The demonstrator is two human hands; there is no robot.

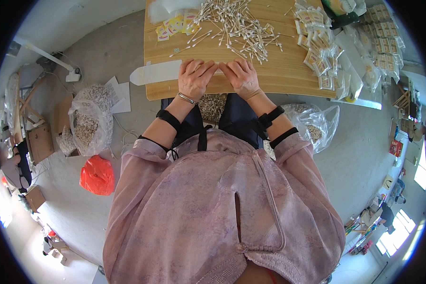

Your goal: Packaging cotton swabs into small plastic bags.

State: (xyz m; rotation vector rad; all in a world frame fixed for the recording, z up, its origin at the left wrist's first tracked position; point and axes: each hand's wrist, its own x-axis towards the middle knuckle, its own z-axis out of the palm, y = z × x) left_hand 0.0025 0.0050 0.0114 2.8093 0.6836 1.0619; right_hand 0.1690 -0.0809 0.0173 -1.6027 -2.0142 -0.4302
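Note:
Side by side at the table's near edge, my left hand [194, 78] and my right hand [243, 79] are closed, thumbs and fingers pinched toward each other. What they hold between the fingertips is too small and hidden to name. A white plastic strip [157, 72] with a pointed end lies left of my left hand and juts past the table edge. Just beyond the hands spreads a loose heap of cotton swabs [244, 31]. Small yellow printed packets [177, 26] lie to the far left of the heap.
Filled small packs [318, 40] are piled on the wooden table [284, 78] at right, with more packs [386, 38] stacked beyond. Clear bags of swabs [87, 120] and a red bag [97, 175] stand on the floor at left; another clear bag [317, 125] is at right.

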